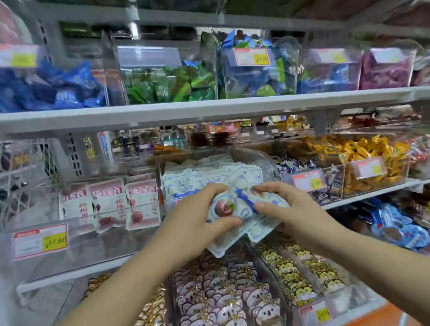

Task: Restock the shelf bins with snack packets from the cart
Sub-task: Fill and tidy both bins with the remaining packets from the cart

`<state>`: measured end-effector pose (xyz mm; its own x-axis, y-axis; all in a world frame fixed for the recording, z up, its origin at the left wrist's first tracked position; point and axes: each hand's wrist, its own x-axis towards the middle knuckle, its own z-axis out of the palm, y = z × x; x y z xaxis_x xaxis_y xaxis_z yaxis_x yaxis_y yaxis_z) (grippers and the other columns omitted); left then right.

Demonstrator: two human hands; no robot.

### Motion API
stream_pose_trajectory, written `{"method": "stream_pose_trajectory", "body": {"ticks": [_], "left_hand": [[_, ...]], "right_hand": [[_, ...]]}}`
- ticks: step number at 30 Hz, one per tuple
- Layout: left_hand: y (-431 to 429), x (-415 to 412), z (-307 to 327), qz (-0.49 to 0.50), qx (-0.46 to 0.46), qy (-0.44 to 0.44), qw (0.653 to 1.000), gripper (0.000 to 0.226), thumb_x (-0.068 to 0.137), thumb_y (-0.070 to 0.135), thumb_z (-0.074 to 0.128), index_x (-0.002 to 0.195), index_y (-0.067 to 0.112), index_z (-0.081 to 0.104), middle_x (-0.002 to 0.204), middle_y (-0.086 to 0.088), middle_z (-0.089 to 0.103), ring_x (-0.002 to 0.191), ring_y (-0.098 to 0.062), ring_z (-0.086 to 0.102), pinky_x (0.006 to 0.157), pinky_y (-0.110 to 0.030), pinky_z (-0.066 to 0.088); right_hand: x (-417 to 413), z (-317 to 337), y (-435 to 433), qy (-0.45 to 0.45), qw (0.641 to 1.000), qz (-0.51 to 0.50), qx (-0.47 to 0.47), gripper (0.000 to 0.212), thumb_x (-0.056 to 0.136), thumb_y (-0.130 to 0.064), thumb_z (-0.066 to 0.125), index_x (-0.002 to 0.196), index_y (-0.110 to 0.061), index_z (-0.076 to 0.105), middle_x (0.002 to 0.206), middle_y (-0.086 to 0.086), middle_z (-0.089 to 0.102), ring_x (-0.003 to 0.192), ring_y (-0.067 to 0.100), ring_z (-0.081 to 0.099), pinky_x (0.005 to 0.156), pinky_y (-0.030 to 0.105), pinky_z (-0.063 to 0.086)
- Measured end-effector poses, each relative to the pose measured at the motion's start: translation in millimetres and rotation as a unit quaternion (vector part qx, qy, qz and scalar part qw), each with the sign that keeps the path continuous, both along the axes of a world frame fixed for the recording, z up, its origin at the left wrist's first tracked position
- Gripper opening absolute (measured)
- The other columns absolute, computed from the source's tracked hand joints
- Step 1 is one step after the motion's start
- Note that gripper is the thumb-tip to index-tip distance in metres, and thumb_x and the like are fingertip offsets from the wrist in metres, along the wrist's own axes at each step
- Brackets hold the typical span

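— Snack packets (246,220): where are they?
— In both hands, a white-and-blue bundle held just in front of the middle shelf's centre bin (159,180). Its lower edge hangs over the koala-print packets (222,298) one shelf down.
— How are the hands set?
— Close together. The left hand (199,212) curls round the bundle's left end, thumb along the near side. The right hand (285,206) pinches the right end, with its fingertips on top.
— Does the bin have room?
— Matching packets (209,175) fill it nearly to the front edge. A clear curved flap (253,158) stands raised at its back right. Between the bin's top and the upper shelf edge (206,109) there is an open band.
— What lies to the sides?
— On the left, a clear wall divides it from pink-and-white packets (107,204) standing upright. These have bare bin floor in front of them, behind a price tag (40,240). On the right, just past the flap, are dark blue sweets (315,180), then yellow ones (371,156).
— And the cart?
— I cannot see one.
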<state>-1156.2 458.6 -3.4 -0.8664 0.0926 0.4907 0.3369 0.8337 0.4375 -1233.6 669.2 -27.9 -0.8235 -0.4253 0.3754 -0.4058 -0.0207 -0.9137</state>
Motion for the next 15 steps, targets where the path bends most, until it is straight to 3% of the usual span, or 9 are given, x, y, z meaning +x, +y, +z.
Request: {"method": "stream_pose_trajectory", "body": {"ticks": [2, 3, 5, 6, 9, 10, 12, 14, 15], "left_hand": [[-4, -9, 12, 0.008, 0.062, 0.032, 0.998, 0.044, 0.087, 0.046, 0.070, 0.119, 0.051, 0.040, 0.108, 0.026, 0.063, 0.097, 0.002, 0.062, 0.087, -0.030, 0.052], [-5, -14, 19, 0.011, 0.095, 0.050, 0.994, 0.044, 0.090, 0.043, 0.068, 0.122, 0.051, 0.039, 0.110, 0.026, 0.063, 0.097, 0.003, 0.062, 0.087, -0.032, 0.053], [-8, -25, 34, 0.027, 0.146, 0.073, 0.986, 0.045, 0.094, 0.039, 0.064, 0.128, 0.046, 0.036, 0.112, 0.021, 0.061, 0.095, -0.001, 0.063, 0.088, -0.034, 0.053], [-9, -31, 41, 0.034, 0.167, 0.080, 0.982, 0.045, 0.095, 0.037, 0.063, 0.130, 0.043, 0.034, 0.111, 0.020, 0.060, 0.094, -0.004, 0.063, 0.087, -0.034, 0.052], [-9, -49, 55, 0.050, 0.188, 0.091, 0.977, 0.047, 0.094, 0.031, 0.065, 0.126, 0.036, 0.032, 0.103, 0.018, 0.059, 0.092, -0.006, 0.063, 0.075, -0.022, 0.048], [-8, -55, 58, 0.054, 0.186, 0.093, 0.977, 0.047, 0.094, 0.030, 0.066, 0.124, 0.035, 0.030, 0.103, 0.018, 0.058, 0.092, -0.006, 0.062, 0.072, -0.019, 0.046], [-8, -66, 61, 0.060, 0.184, 0.099, 0.976, 0.052, 0.093, 0.027, 0.068, 0.124, 0.034, 0.027, 0.105, 0.014, 0.059, 0.090, -0.009, 0.063, 0.069, -0.020, 0.046], [-10, -76, 62, 0.068, 0.177, 0.097, 0.977, 0.062, 0.092, 0.023, 0.069, 0.130, 0.033, 0.022, 0.105, 0.008, 0.060, 0.084, -0.014, 0.064, 0.065, -0.020, 0.047], [-10, -79, 62, 0.071, 0.169, 0.086, 0.979, 0.067, 0.091, 0.021, 0.069, 0.134, 0.033, 0.019, 0.102, 0.005, 0.061, 0.079, -0.015, 0.064, 0.060, -0.019, 0.046]], "right_hand": [[-13, 23, 6, 0.017, 1.000, -0.019, 0.002, 0.036, 0.075, -0.027, 0.083, 0.109, -0.032, 0.070, 0.127, -0.005, 0.064, 0.092, 0.020, 0.074, 0.078, 0.037, 0.061], [-22, 36, 11, 0.061, 0.996, -0.057, 0.026, 0.035, 0.080, -0.021, 0.081, 0.110, -0.031, 0.067, 0.124, -0.008, 0.064, 0.093, 0.012, 0.072, 0.074, 0.026, 0.058], [-39, 64, 21, 0.200, 0.959, -0.153, 0.132, 0.040, 0.083, -0.022, 0.080, 0.115, -0.032, 0.058, 0.122, -0.021, 0.059, 0.099, -0.008, 0.060, 0.079, 0.007, 0.044], [-47, 76, 23, 0.255, 0.931, -0.184, 0.185, 0.048, 0.082, -0.024, 0.081, 0.119, -0.031, 0.051, 0.121, -0.022, 0.054, 0.096, -0.011, 0.055, 0.079, 0.006, 0.039], [-63, 99, 21, 0.307, 0.881, -0.199, 0.300, 0.055, 0.083, -0.023, 0.081, 0.124, -0.025, 0.045, 0.107, -0.012, 0.053, 0.060, -0.005, 0.052, 0.058, 0.011, 0.041], [-68, 104, 18, 0.316, 0.867, -0.198, 0.329, 0.051, 0.083, -0.022, 0.081, 0.121, -0.024, 0.046, 0.102, -0.009, 0.055, 0.059, -0.004, 0.054, 0.057, 0.012, 0.043], [-77, 111, 13, 0.336, 0.842, -0.201, 0.370, 0.048, 0.081, -0.022, 0.082, 0.116, -0.025, 0.049, 0.104, -0.003, 0.062, 0.075, 0.001, 0.061, 0.068, 0.020, 0.051], [-83, 116, 8, 0.326, 0.847, -0.194, 0.372, 0.047, 0.079, -0.021, 0.082, 0.114, -0.026, 0.051, 0.104, -0.002, 0.064, 0.085, 0.011, 0.064, 0.074, 0.032, 0.055], [-86, 119, 7, 0.319, 0.856, -0.182, 0.364, 0.045, 0.080, -0.020, 0.082, 0.112, -0.026, 0.051, 0.103, -0.004, 0.065, 0.083, 0.009, 0.063, 0.069, 0.030, 0.054]]}}
